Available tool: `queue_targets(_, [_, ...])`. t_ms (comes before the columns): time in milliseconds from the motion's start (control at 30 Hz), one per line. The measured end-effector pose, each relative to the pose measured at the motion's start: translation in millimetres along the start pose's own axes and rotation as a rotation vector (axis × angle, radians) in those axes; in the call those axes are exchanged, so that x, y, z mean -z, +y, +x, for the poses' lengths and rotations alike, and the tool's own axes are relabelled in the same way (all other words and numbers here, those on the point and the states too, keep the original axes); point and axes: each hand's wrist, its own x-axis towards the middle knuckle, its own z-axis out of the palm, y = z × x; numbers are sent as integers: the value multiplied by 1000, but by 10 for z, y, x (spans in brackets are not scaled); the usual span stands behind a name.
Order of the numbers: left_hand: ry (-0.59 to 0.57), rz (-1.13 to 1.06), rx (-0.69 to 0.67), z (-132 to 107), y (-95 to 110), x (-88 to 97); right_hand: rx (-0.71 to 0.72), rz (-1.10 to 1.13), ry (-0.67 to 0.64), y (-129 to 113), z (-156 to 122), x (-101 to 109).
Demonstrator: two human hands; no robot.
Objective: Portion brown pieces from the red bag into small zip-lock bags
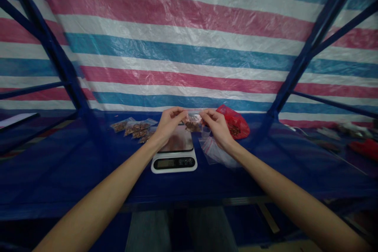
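Note:
My left hand (pixel 169 123) and my right hand (pixel 217 127) pinch the top edge of a small clear zip bag (pixel 193 122) from either side. It holds brown pieces and hangs above the back of a white digital kitchen scale (pixel 174 161), apart from its metal platform (pixel 177 139). Several filled small bags (pixel 134 128) of similar brown pieces lie left of the scale. A red plastic bag (pixel 234 122) with brown contents sits just beyond my right hand. Loose clear bags with red seals (pixel 215 151) lie below that hand.
A blue cloth-covered table (pixel 73 165) carries everything, under a striped tarp wall (pixel 189 47) on a blue metal frame (pixel 307 47). A flat white sheet or tablet (pixel 17 120) lies far left. Red and grey items (pixel 354 138) lie far right.

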Motion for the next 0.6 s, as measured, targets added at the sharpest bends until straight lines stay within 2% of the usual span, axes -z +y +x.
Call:
queue_targets(167, [-8,-9,-21,-13,41,-10,-30,96,-44,-8,-17,-22])
queue_targets(367, [-13,30,-47,-44,81,-58,21,100,25,47,-16,-28])
queue_targets(600, [-86,91,-35,-104,81,-107,-69,108,-120,3,-91,-137])
